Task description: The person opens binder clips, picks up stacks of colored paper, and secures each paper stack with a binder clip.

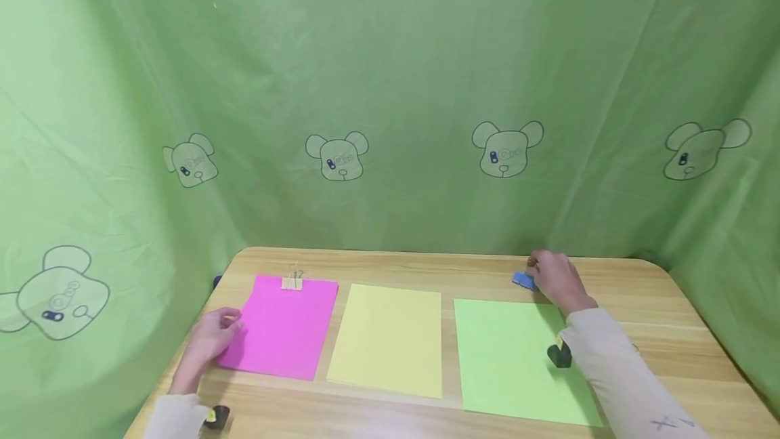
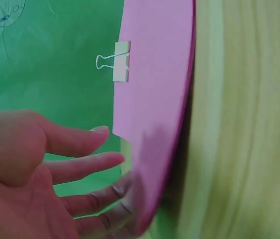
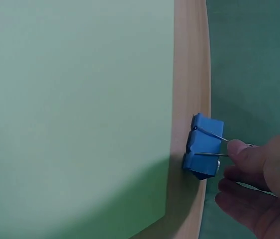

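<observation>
My right hand (image 1: 557, 281) pinches a blue binder clip (image 3: 204, 147) by its wire handles, between thumb and fingers. The clip is held just beyond the far edge of the green paper (image 1: 521, 358), with its mouth toward the sheet. At the left side of a pink stack of paper (image 1: 280, 330), my left hand (image 2: 60, 184) has its fingers loosely extended, the lower fingertips at the stack's edge. A pale cream binder clip (image 2: 122, 61) grips the far edge of the pink stack, its wire handles sticking out past the paper.
Yellow paper (image 1: 390, 341) lies between the pink and green sheets on a wooden table (image 1: 390, 419). A green curtain (image 1: 414, 87) printed with bear faces hangs behind the table and along both sides.
</observation>
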Tool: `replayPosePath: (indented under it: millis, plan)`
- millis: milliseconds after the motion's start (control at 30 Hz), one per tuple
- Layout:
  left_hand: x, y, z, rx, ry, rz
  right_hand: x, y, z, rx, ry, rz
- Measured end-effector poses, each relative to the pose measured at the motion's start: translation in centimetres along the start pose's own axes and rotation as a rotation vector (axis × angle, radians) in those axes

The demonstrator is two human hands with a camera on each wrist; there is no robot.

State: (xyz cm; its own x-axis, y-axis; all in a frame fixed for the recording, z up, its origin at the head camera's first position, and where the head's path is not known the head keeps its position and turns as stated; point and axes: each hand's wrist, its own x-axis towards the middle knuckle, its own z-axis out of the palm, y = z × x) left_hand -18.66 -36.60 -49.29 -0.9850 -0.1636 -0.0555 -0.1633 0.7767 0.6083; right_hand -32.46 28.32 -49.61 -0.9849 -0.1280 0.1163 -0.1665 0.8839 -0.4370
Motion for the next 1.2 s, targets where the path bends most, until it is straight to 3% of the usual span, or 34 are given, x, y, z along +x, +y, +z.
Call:
replayPosePath:
  millis: [233,367,600,733,1000,1200]
  plan:
    - [-0.4,1.8,0.3,0.156,-0.043,0.047,0.1,-0.8,-0.9,-0.011,0.017,-0.033]
    - [-0.5,3.0,0.9,0.184,-0.046,0.053,-0.2,-1.5,-1.7,0.028,0.017,-0.046]
    - [0.1,5.8,3.1,0.069,-0.043,0.153,-1.7,-2.1,-3.2,0.134,0.032,-0.019]
    - [0.6,7.5,4.7,0.073,-0.043,0.192,-2.8,-2.4,-3.7,0.156,0.085,-0.035]
    - [1.1,9.4,8.2,0.040,-0.079,0.239,-4.4,-2.5,-3.4,0.156,0.241,-0.142]
    - [1.5,11.2,9.8,0.005,-0.117,0.307,-6.0,-2.5,-3.0,0.197,0.272,-0.140]
